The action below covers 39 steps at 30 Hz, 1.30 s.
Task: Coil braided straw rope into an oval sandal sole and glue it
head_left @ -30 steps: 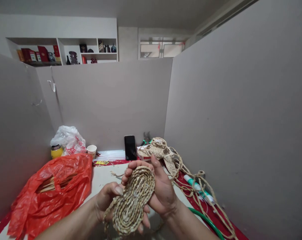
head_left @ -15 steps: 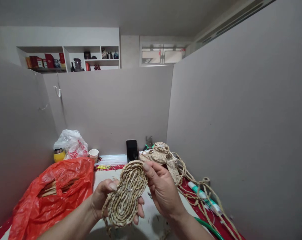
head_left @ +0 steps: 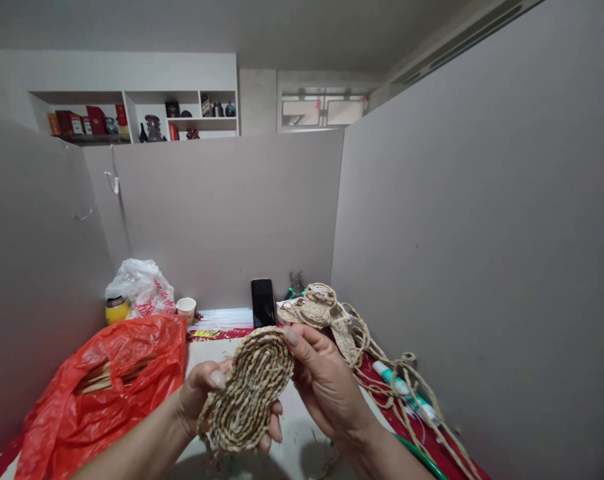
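Held up over the table is a woven sole of coiled straw rope (head_left: pixel 249 390), shaped like a figure eight, with a loose rope end hanging at its lower left. My left hand (head_left: pixel 205 393) supports it from the left and beneath, thumb along the edge and fingertips showing below on the right. At its upper right edge, my right hand (head_left: pixel 327 380) pinches the rim between thumb and fingers. Behind my right hand lies a pile of woven straw pieces (head_left: pixel 319 307) with long cords of straw rope (head_left: pixel 367 337) trailing to the right.
To the left spreads a red plastic bag (head_left: pixel 107 373) with flat brown material inside. A white plastic bag (head_left: pixel 142 287), yellow jar (head_left: pixel 116 310), paper cup (head_left: pixel 186 308) and phone (head_left: pixel 263 303) stand along the back. Glue-like tubes (head_left: pixel 405 392) lie right. Grey partitions (head_left: pixel 222 213) enclose the table.
The woven sole and both hands have shifted very slightly; the sole sits a little lower and further left in view. The grip of both hands stays the same.
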Motion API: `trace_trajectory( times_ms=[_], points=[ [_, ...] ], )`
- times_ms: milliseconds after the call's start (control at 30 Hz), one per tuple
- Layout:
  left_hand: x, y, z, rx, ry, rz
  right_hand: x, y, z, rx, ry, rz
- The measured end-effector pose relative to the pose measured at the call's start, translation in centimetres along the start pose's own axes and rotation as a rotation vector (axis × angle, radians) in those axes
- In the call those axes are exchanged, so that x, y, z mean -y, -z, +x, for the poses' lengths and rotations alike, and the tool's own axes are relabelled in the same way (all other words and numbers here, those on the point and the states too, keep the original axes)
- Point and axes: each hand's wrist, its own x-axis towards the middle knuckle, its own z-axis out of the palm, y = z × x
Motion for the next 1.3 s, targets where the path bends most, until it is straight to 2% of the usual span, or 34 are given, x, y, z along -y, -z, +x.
trace_trajectory(
  times_ms=[133,267,467,633,800,1000,1200,1300],
  points=[
    [-0.1,-0.3,0.0,0.023,-0.023,-0.02,0.4,-0.1,-0.3,0.047,0.038,0.018],
    [0.1,-0.1,0.3,0.013,-0.045,0.001,0.3,-0.3,-0.7,0.074,0.079,-0.066],
    [0.5,0.2,0.5,-0.028,-0.025,0.044,-0.4,0.0,-0.5,-0.004,0.031,-0.096],
    [0.5,0.0,0.5,-0.024,-0.032,0.079,-0.3,0.0,-0.4,0.016,-0.015,-0.099],
    [0.4,-0.4,0.4,-0.015,-0.044,0.044,0.4,-0.3,-0.5,-0.044,0.009,-0.109],
    [0.4,-0.7,0.7,-0.009,-0.049,0.066,-0.2,-0.1,-0.7,0.092,-0.039,-0.18],
    [0.6,0.1,0.5,-0.064,-0.028,0.123,-0.9,0.2,-0.5,0.088,0.013,-0.128],
    [0.6,0.0,0.3,-0.08,-0.045,0.133,-0.6,0.3,-0.5,0.133,-0.014,-0.132]
  ],
)
